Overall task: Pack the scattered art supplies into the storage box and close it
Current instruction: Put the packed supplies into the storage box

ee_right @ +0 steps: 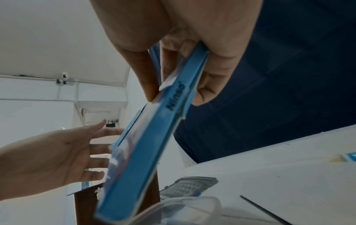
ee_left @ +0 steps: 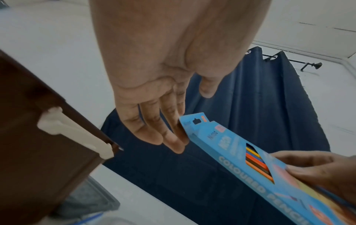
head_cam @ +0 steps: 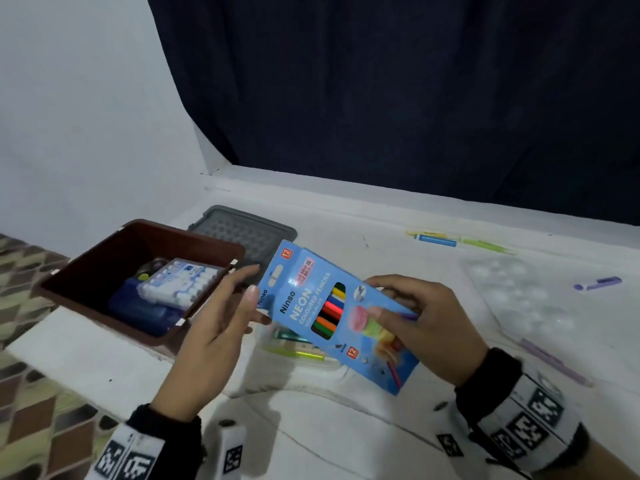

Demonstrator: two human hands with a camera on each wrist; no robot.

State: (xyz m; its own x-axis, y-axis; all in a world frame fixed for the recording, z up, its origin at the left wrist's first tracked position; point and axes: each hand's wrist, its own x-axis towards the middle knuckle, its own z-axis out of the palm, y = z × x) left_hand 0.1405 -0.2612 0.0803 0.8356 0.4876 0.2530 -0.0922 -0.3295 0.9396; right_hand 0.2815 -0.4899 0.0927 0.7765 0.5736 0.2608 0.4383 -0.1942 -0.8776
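Observation:
A blue pack of coloured pencils (head_cam: 311, 306) is held tilted in the air over the white table. My right hand (head_cam: 391, 299) grips its lower end, thumb on the printed front and fingers behind. In the right wrist view the pack (ee_right: 146, 152) is seen edge-on, pinched by the right hand (ee_right: 173, 76). My left hand (head_cam: 239, 296) is open with straight fingers that touch the pack's upper left edge (ee_left: 194, 129). The brown storage box (head_cam: 104, 258) stands open at the left, holding a pack of white tubes (head_cam: 180, 280) and dark blue items. Its grey lid (head_cam: 249, 233) lies behind it.
Blue and green markers (head_cam: 436, 241) lie at the far right. A purple highlighter (head_cam: 597, 283), a clear palette (head_cam: 519, 299) and a lilac pen (head_cam: 554, 362) are on the right. A clear case with green markers (head_cam: 298, 353) lies under the held pack. Patterned floor lies left of the table edge.

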